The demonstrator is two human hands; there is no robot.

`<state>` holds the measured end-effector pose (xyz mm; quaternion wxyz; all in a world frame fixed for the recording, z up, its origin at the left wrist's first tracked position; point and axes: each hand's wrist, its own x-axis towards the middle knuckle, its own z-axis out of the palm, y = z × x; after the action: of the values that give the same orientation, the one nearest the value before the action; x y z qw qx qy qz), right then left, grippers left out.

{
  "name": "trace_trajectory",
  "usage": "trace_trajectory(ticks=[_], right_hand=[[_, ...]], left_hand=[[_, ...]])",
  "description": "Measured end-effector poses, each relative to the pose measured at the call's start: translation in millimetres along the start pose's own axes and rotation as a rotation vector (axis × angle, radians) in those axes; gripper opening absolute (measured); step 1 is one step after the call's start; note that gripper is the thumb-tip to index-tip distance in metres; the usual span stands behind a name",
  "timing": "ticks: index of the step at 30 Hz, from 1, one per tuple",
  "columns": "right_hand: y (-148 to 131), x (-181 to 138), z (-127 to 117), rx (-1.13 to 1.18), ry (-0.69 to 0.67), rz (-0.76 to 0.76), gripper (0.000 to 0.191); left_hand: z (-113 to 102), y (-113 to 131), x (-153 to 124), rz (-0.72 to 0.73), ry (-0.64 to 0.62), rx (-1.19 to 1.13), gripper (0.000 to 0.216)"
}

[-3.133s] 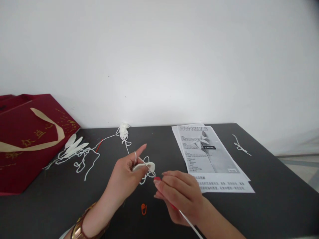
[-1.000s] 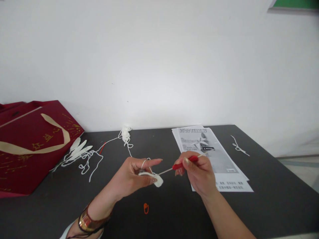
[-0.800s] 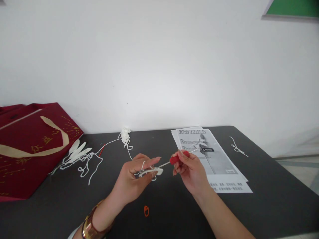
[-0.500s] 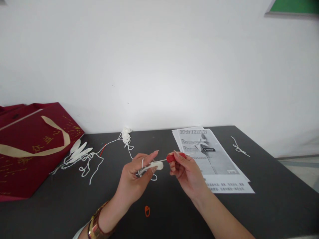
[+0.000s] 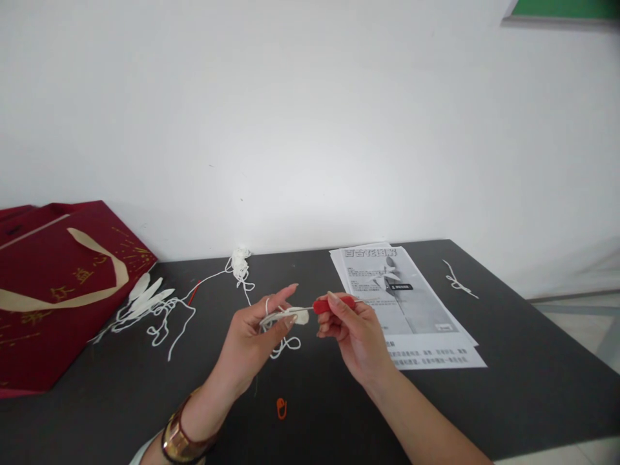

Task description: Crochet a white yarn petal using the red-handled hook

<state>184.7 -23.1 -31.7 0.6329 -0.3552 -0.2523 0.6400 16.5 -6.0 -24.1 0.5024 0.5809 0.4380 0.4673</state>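
Note:
My left hand (image 5: pixel 256 332) pinches a small white crocheted piece (image 5: pixel 301 316) between thumb and fingers. White yarn passes round its raised index finger, and a loose yarn loop (image 5: pixel 289 344) hangs below. My right hand (image 5: pixel 352 329) grips the red handle of a crochet hook (image 5: pixel 334 304). The hook's thin shaft points left and reaches the crocheted piece; its tip is hidden at the stitches and my left fingers.
Sheets of printed paper (image 5: pixel 436 352) lie on the dark table (image 5: pixel 329 413) at the right, with a tied bit of white yarn (image 5: pixel 458 282) beyond. An orange stitch marker (image 5: pixel 281 409) lies in front. At left are white petal-shaped pieces (image 5: pixel 148 298), a yarn bundle (image 5: pixel 239 263) and a maroon bag (image 5: pixel 58 258).
The view has shifted slightly to the right. My right hand and the hook stay close to the crocheted piece, and more loose yarn shows below my left hand.

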Motion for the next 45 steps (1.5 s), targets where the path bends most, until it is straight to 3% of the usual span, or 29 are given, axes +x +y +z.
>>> trace_trajectory(ticks=[4, 7, 19, 21, 24, 28, 31, 33, 37, 41, 45], right_hand=[[1.2, 1.2, -1.7, 0.004, 0.003, -0.002, 0.026], [2.6, 1.3, -2.9, 0.0, -0.008, 0.011, 0.025], [8.5, -0.5, -1.9, -0.021, 0.018, -0.022, 0.024], [10.2, -4.6, -2.3, -0.148, 0.031, -0.135, 0.021], [14.2, -12.7, -4.1, -0.501, -0.015, -0.453, 0.013], [18.7, -17.2, -10.5, -0.959, -0.3, -0.985, 0.038], [15.4, -14.7, -15.5, -1.085, -0.463, -1.158, 0.052], [10.2, -13.0, -17.3, -1.05, -0.484, -1.139, 0.052], [2.1, -11.8, -16.8, -0.794, -0.367, -0.847, 0.037], [1.9, -11.3, -15.0, -0.571, -0.313, -0.64, 0.022], [-0.1, -10.2, -13.5, -0.437, -0.324, -0.547, 0.015]], left_hand=[[-0.9, 2.1, 1.6, 0.081, 0.025, 0.07, 0.026], [2.7, -1.1, 0.4, 0.082, 0.079, 0.077, 0.03], [21.2, -14.9, -6.7, -0.026, 0.191, -0.268, 0.05], [23.7, -16.1, -6.0, -0.069, 0.204, -0.339, 0.054], [25.7, -15.2, -3.7, -0.129, 0.202, -0.433, 0.06], [21.2, -9.7, 0.5, -0.207, 0.152, -0.59, 0.067], [11.3, -4.6, 4.2, -0.271, 0.041, -0.669, 0.068], [3.2, -1.6, 6.5, -0.301, -0.057, -0.679, 0.067], [-9.4, 3.4, 8.6, -0.324, -0.24, -0.676, 0.064], [-14.5, 5.8, 6.9, -0.304, -0.286, -0.67, 0.065], [-18.6, 7.1, 5.8, -0.282, -0.304, -0.646, 0.064]])
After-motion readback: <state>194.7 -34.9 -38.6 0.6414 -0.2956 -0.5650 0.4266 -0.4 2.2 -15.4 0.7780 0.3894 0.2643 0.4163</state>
